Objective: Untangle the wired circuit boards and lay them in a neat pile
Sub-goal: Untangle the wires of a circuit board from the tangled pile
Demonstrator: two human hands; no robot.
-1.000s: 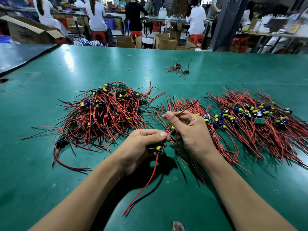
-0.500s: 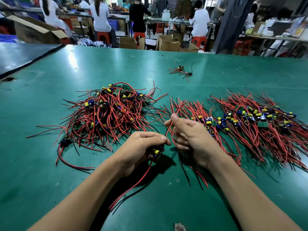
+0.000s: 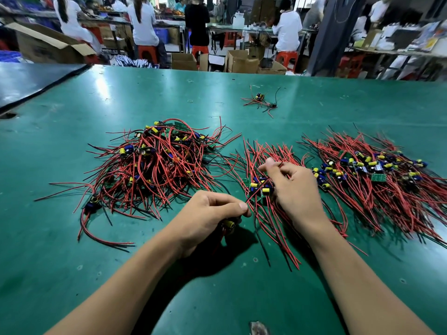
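Circuit boards w/ red & black leads sit in 3 heaps on the green table (image 3: 72,238): tangled mound (image 3: 154,165) far left, a combed-out pile (image 3: 266,189) in the middle, and a bigger tidy spread (image 3: 377,175) to the right. A few stray boards (image 3: 260,99) lie well apart at the far side.

What's changed vs 1 s ago: right hand (image 3: 295,189) has gone from lifting wire ends up over the middle pile to pressing down onto it, thumb & forefinger now pinching a wire tip at the pile's far edge. Left hand (image 3: 210,218) is still curled narrow round 1 board (image 3: 228,223), yellow capacitor peeking out under the fingers, but the long red lead that trailed toward the near edge has been pulled in; only a taut red wire now runs from that fist up to the middle pile. My read: this board is nearly free and about to be laid w/ the others, leads being straightened to match.

Hard to see: most of the held board is buried in the left fist, so can't tell if more than 1 is in there. Palm of the right hand covers part of the middle pile. Whether that taut wire belongs to the held board or a pile board, can't tell. Bkgd workers are blurred.
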